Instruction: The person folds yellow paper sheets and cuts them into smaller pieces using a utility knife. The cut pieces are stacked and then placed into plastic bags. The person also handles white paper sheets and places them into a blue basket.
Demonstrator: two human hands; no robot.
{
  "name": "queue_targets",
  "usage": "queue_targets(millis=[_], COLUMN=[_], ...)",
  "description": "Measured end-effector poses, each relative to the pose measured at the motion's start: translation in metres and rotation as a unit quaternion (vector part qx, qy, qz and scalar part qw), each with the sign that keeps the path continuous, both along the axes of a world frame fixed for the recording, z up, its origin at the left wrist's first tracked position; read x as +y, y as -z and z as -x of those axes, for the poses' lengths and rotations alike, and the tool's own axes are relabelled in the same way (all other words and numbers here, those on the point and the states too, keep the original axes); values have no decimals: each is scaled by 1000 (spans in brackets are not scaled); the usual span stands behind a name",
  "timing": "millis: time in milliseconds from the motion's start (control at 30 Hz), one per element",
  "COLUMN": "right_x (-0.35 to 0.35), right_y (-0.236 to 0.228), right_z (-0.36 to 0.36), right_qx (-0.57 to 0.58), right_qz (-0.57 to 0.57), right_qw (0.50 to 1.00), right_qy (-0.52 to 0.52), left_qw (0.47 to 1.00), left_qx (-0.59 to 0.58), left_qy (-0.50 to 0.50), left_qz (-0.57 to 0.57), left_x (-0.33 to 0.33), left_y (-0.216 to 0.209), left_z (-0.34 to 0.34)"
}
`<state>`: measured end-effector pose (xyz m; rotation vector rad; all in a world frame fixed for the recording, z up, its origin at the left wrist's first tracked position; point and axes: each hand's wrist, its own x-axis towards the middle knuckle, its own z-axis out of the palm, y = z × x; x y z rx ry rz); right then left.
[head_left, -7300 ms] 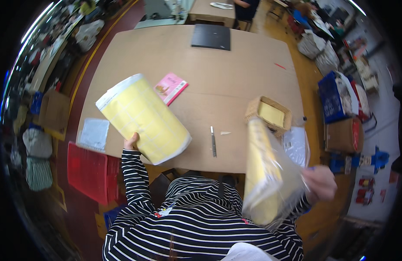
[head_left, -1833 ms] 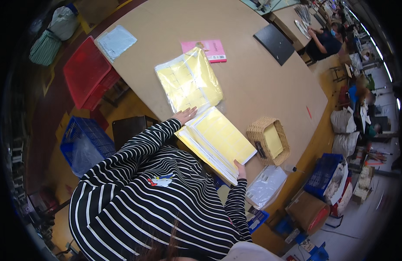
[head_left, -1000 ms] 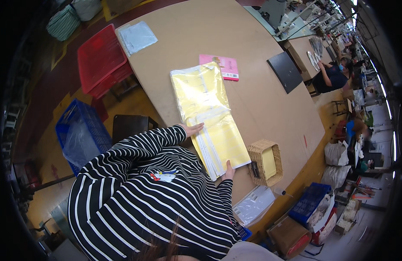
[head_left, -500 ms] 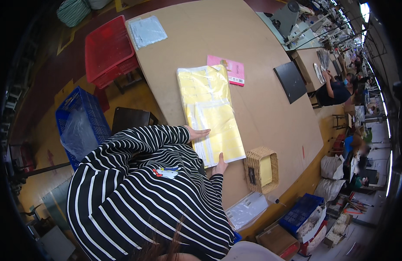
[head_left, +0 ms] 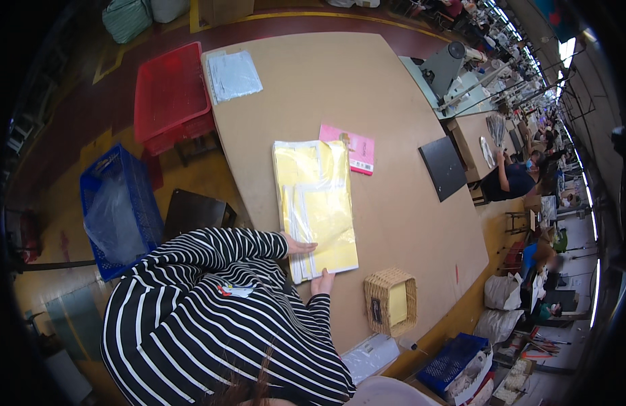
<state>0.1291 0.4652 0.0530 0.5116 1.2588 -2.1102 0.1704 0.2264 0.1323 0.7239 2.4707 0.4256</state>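
Note:
A thick stack of yellow sheets (head_left: pixel 333 227) in clear, shiny plastic lies on the brown table (head_left: pixel 394 223), directly in front of me. My left hand (head_left: pixel 299 247) rests on its left side, fingers stretched flat across the white strips there. At the near edge, my right hand (head_left: pixel 322 282) grips the stack with the thumb on top; its other fingers are hidden. A pink booklet or packet (head_left: pixel 357 150) touches the far right part of the stack and is partly covered by it. To the right of my right hand stands a wicker basket (head_left: pixel 374 310) with something flat and yellow inside.
Flat pale packets (head_left: pixel 233 76) lie at the table's far left corner, and a black board (head_left: pixel 443 169) by its right edge. Left of the table are a red crate (head_left: pixel 171 95) and a blue crate (head_left: pixel 100 196) with clear plastic. Another person (head_left: pixel 509 177) works beyond, near a sewing machine (head_left: pixel 455 74).
The whole view has shifted, so the table and its things appear lower in the picture. Both hands keep their places on the stack, which has barely moved on the table.

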Motion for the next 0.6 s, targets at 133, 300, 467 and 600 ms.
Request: queue_targets(millis=[133,300,467,600], right_x=[-95,-161,-127,-77], right_y=[9,23,52,55], right_z=[36,81,55,20], right_qx=[9,-67,288,68], right_qz=[38,-187,-291,-245], right_qw=[999,968,901,959], right_qy=[-24,-150,-142,-123], left_qw=[997,986,992,986], left_qx=[41,-83,-72,-76], left_qy=[6,-86,4,-5], left_qz=[-61,-117,-101,-149], left_x=[-10,-39,-52,-59], left_y=[8,-3,4,26], left_z=[-6,-4,-2,7])
